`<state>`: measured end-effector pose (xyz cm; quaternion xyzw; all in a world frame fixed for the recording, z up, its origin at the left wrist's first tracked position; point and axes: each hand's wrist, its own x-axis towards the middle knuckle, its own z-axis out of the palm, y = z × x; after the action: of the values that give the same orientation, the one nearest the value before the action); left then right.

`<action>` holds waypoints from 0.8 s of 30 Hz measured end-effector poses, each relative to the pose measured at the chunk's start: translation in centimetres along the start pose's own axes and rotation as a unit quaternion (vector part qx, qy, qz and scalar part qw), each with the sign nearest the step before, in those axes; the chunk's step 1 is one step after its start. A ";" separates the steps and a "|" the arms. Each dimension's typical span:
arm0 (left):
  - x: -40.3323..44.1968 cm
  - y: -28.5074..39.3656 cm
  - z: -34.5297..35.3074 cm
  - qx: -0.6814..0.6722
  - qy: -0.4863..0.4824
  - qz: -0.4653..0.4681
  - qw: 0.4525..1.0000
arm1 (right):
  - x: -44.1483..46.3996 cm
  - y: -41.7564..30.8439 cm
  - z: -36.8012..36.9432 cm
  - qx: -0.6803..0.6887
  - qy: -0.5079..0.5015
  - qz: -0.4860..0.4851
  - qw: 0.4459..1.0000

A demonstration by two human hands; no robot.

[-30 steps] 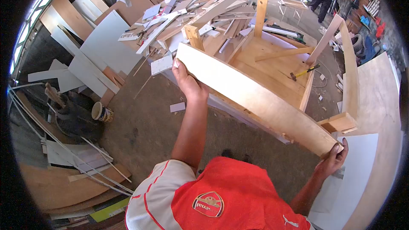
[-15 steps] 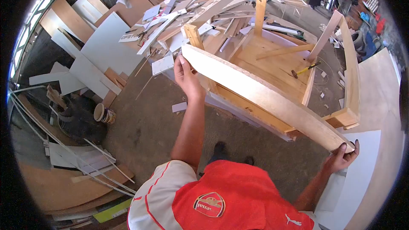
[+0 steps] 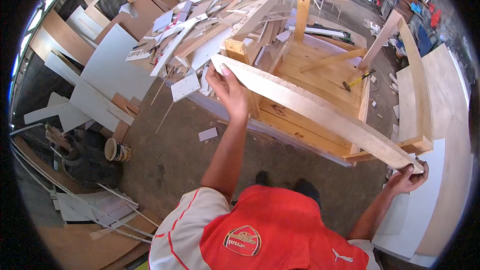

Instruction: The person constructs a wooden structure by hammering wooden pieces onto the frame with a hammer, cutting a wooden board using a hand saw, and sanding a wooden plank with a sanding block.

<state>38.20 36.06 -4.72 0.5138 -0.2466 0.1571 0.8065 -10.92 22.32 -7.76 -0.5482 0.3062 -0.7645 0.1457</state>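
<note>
Wooden board, between left grip and right grip, each clamped on one end

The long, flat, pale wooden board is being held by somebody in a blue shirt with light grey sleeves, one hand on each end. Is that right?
Not quite: the head view shows a red shirt, not a blue one. It does have light grey sleeves, and the left hand and right hand hold the two ends of the long, flat, pale wooden board.

Both arms outstretched, wide apart; left hand farther forward, thumb opposite fingers; right hand nearer, in a pinch
</note>
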 end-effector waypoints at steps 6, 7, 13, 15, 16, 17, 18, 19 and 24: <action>0.1 -1.4 1.4 0.028 0.010 0.024 0.999 | 1.9 1.5 1.5 -0.050 0.010 -0.092 0.994; 0.1 -1.4 1.8 0.016 0.012 0.023 1.000 | 2.4 1.7 1.5 -0.077 0.007 -0.117 0.990; -0.1 -2.2 3.4 0.061 0.055 0.078 0.994 | 3.6 2.9 2.7 -0.057 0.026 -0.131 0.989; -0.1 -2.6 3.7 0.039 0.066 0.061 0.995 | 3.8 3.2 2.8 -0.056 0.019 -0.134 0.989; -0.1 -2.7 3.8 0.029 0.072 0.053 0.996 | 3.8 3.3 2.8 -0.059 0.011 -0.139 0.989; 0.0 -2.9 3.8 0.030 0.071 0.053 0.996 | 3.8 3.4 2.8 -0.060 0.003 -0.144 0.988; 0.1 -3.2 3.7 0.030 0.070 0.053 0.996 | 3.8 3.4 3.1 -0.059 0.014 -0.139 0.988; 0.2 -3.4 3.6 0.031 0.070 0.053 0.996 | 3.7 3.3 3.6 -0.057 0.024 -0.134 0.989; 0.1 -3.1 3.9 0.086 0.076 0.056 0.992 | 3.9 3.9 3.6 -0.083 0.022 -0.141 0.986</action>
<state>38.88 31.20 -5.60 0.5533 -0.1986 0.2617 0.7654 -9.43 16.05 -6.57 -0.5792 0.2912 -0.7612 -0.0165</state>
